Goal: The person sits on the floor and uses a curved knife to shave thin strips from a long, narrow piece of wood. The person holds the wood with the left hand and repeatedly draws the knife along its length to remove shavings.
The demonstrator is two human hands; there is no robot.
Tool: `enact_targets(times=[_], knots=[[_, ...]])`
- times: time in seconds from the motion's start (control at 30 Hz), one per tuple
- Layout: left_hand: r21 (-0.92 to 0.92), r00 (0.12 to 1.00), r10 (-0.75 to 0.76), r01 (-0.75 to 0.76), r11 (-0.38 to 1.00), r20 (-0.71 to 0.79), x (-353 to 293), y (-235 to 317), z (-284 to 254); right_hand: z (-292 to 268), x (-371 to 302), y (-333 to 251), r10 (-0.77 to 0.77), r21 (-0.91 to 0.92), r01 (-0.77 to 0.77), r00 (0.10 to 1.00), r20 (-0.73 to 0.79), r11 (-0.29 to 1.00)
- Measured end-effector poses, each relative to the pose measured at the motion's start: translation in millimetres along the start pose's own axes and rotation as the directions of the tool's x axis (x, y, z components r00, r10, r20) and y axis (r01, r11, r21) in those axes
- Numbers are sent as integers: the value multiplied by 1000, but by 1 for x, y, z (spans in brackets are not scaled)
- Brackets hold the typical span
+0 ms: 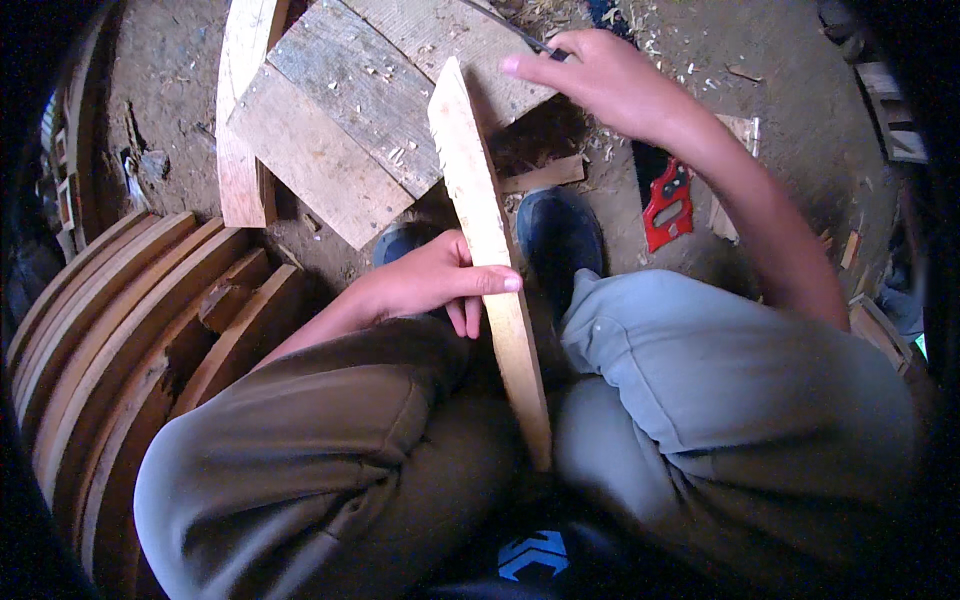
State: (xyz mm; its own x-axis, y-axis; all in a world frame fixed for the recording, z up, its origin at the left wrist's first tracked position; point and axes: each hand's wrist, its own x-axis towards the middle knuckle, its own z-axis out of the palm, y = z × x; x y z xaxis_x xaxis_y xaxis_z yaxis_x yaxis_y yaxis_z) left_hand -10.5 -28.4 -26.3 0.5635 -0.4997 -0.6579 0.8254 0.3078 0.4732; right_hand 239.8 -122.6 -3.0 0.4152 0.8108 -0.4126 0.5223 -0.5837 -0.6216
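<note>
A pale wooden stake (487, 230) runs between my knees, its cut, pointed end lying over a low platform of boards (335, 100). My left hand (440, 280) is closed round the stake about midway, thumb across its upper face. Farther off, my right hand (605, 82) grips a dark, narrow tool (520, 35) that looks like a blade and reaches up and left past the frame's top edge. Its handle is mostly hidden in my fist, so I cannot tell its exact kind. The tool is apart from the stake.
Wood shavings are scattered over the boards and the dirt floor. A handsaw with a red handle (668, 210) lies right of my shoes (560, 235). Several long planks (130, 330) are stacked at the left, and another timber (240, 130) lies beside the platform.
</note>
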Motion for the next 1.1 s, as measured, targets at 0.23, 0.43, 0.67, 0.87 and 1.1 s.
enact_targets(times=[0.23, 0.43, 0.67, 0.87, 1.1], knots=[[40, 999, 20, -22, 999, 47, -6, 18, 11, -10, 13, -30, 126, 627, -278, 953, 276, 728], [99, 999, 5, -10, 995, 54, -8, 25, 14, -20, 20, -39, 126, 628, -315, 937, 327, 712], [108, 998, 14, -21, 994, 63, -9, 26, 14, -23, 27, -39, 108, 652, -398, 892, 438, 646], [99, 998, 6, -12, 995, 65, -8, 24, 13, -24, 23, -37, 149, 730, -435, 893, 425, 527], [100, 999, -28, 23, 995, 44, -8, 26, 14, -18, 24, -35, 107, 680, -325, 933, 343, 658]])
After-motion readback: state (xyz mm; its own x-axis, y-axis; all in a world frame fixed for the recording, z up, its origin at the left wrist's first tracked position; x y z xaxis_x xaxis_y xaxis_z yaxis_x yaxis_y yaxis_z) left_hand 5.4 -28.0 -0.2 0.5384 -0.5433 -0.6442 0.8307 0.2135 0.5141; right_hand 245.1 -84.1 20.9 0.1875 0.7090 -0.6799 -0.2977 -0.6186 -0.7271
